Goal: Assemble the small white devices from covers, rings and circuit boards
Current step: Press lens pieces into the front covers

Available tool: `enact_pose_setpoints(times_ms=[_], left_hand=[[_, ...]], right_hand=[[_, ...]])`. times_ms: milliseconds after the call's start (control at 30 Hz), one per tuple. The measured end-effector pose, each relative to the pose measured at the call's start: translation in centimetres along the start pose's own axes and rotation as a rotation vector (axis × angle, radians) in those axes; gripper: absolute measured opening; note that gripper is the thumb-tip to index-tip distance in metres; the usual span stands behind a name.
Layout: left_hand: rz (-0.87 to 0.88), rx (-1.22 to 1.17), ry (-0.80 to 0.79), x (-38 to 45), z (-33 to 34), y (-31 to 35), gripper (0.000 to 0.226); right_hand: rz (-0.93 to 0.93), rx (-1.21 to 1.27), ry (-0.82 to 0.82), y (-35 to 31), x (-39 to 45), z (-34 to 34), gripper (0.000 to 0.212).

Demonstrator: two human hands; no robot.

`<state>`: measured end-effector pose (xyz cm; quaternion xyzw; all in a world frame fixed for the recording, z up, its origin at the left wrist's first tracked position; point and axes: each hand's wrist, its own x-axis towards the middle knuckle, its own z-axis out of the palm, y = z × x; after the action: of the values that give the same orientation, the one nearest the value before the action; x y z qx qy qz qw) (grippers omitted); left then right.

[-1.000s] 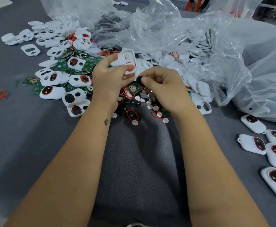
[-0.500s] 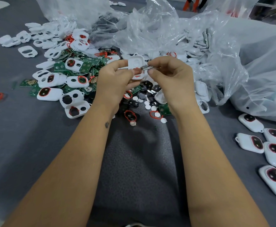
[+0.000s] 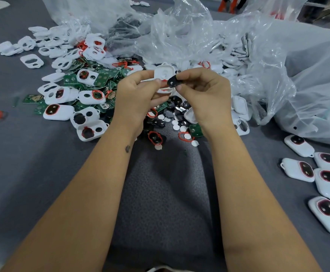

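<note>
Over the far pile, the left hand gripped a white cover while the right hand, which had been down among the parts, now pinched a black insert against it. Fitting it into the cover looked imminent.

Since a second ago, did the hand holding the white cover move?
Yes. The left hand with the white cover rose away from the person, toward the plastic bags, leaving the loose white discs below it uncovered.

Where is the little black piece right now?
Head view, centre: the right hand pinches the black piece against the white cover held by the left hand.
</note>
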<state>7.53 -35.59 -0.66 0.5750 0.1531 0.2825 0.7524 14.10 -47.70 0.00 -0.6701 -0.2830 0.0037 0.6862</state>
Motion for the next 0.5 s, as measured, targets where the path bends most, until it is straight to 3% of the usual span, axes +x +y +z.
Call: enact_pose_setpoints(times_ms=[333,500], left_hand=[[0.037,0.044,0.044,0.4,-0.2,-0.6,0.013],[0.028,0.092,0.069,0.3,0.3,-1.1,0.015]], right_hand=[[0.006,-0.098,-0.004,-0.5,-0.3,0.2,0.022],[0.158,0.118,0.038,-0.8,-0.4,0.7,0.022]])
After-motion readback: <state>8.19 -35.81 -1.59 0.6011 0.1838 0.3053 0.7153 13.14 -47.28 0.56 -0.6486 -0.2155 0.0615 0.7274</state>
